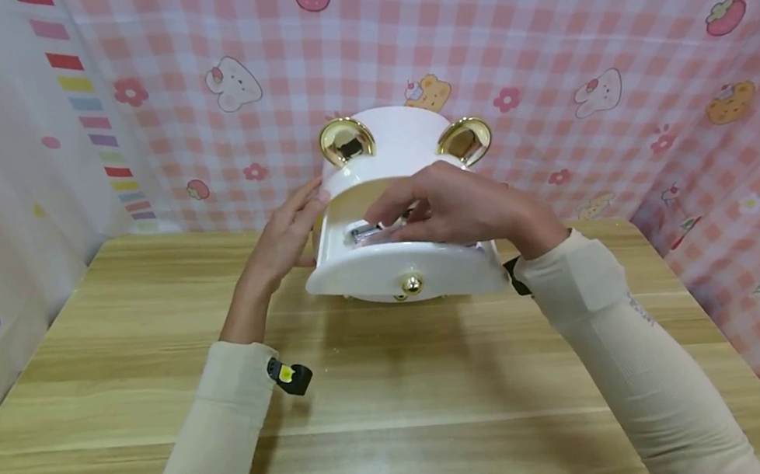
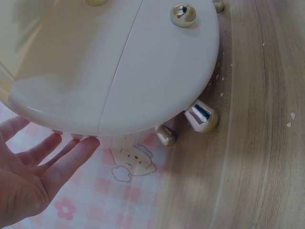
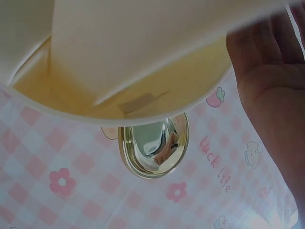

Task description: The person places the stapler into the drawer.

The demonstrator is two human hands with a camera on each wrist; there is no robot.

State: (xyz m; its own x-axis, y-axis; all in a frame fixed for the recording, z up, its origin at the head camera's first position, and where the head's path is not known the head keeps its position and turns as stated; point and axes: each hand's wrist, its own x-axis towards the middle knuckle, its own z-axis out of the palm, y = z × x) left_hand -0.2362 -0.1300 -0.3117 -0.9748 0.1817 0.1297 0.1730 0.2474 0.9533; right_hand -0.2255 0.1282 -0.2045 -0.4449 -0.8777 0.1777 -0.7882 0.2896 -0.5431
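Note:
A white rounded box (image 1: 404, 136) with gold round ears stands at the table's back, its upper drawer (image 1: 356, 271) pulled out. My left hand (image 1: 284, 236) rests against the box's left side; in the left wrist view its fingers (image 2: 66, 164) lie along the curved edge, fairly straight. Reaching over the drawer front, my right hand (image 1: 456, 201) has its thumb and fingertips inside the drawer. They pinch a small clear and silver item (image 1: 363, 232), partly hidden by the fingers. In the right wrist view, the right hand (image 3: 274, 81) is partly behind the white panel (image 3: 124, 43).
Gold knobs (image 2: 183, 15) sit on the fronts, and short gold feet (image 2: 202, 116) hold the box above the wooden table (image 1: 387, 424). Small white crumbs (image 2: 292, 116) lie on the wood. A pink checked cloth (image 1: 201, 148) hangs right behind the box.

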